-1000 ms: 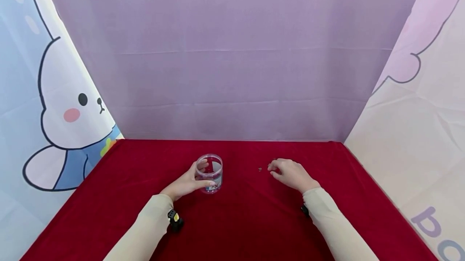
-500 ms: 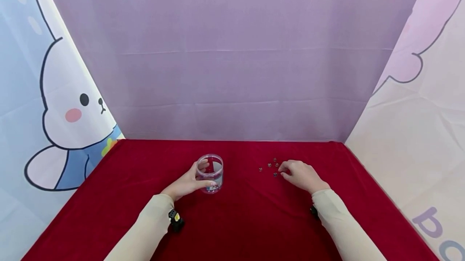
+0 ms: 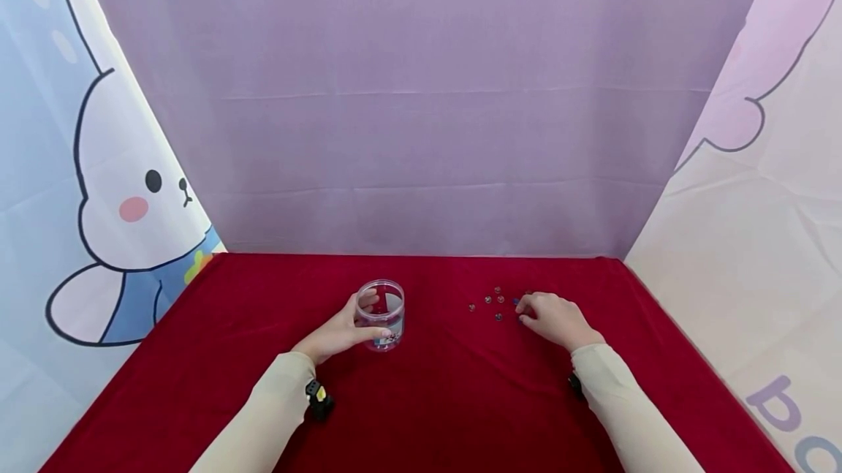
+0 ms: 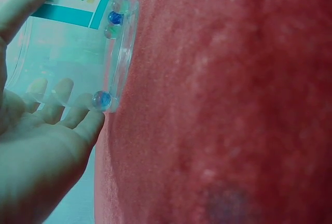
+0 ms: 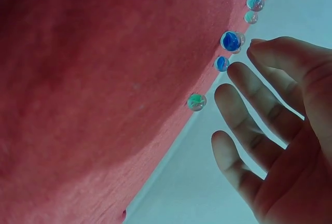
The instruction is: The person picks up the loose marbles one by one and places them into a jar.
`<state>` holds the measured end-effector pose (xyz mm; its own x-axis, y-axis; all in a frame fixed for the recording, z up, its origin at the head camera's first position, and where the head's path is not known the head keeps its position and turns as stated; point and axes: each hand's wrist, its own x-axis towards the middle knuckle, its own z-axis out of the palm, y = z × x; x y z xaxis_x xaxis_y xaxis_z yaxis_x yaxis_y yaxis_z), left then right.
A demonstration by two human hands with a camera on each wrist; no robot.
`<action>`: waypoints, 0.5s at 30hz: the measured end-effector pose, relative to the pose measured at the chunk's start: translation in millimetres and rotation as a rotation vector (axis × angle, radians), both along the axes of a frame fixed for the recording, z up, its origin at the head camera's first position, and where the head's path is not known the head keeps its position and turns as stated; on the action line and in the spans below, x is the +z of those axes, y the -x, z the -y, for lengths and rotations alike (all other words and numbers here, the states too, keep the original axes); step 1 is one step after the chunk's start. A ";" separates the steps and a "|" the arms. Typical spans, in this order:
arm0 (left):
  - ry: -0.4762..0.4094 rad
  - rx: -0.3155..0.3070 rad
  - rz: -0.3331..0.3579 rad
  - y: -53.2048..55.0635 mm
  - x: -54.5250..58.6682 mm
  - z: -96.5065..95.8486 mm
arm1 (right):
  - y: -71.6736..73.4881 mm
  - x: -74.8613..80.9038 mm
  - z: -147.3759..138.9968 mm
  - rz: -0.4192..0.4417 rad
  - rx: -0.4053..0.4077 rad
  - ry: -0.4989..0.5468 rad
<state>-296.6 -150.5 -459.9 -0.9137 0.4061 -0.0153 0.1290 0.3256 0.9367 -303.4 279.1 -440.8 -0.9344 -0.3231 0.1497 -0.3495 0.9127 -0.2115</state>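
Note:
My left hand (image 3: 334, 333) grips a clear plastic jar (image 3: 395, 328) standing on the red cloth, its mouth facing up. In the left wrist view, several glass marbles (image 4: 101, 100) lie at the jar's bottom, below a label with coloured dots. To the right, my right hand (image 3: 554, 318) hovers low over the cloth, fingers loosely bent. Close by its fingertips is a blue marble (image 3: 516, 301). The right wrist view has nothing pinched between thumb and fingers; a blue-swirled marble (image 5: 231, 41) and a green one (image 5: 196, 102) sit just beyond them.
Several loose marbles (image 3: 498, 316) are scattered between the jar and my right hand. Red cloth (image 3: 421, 414) covers the table. A lilac curtain (image 3: 421, 129) hangs behind it, with printed sheets on the left (image 3: 131, 239) and right (image 3: 743, 254).
My right hand has shifted right, bringing several marbles into view, and now the blue one at its fingertips. My left hand and the jar have stayed put.

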 end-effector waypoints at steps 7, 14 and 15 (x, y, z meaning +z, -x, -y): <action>0.001 0.007 0.006 -0.8 -0.3 -0.6 | 0.9 -1.3 -0.4 0.036 -0.009 0.005; -0.002 0.002 0.008 -0.8 0.4 -1.7 | 1.5 -2.5 -0.1 0.066 -0.023 0.009; -0.003 0.000 0.009 -0.9 0.6 -1.8 | 1.6 -2.5 0.2 0.069 -0.024 0.007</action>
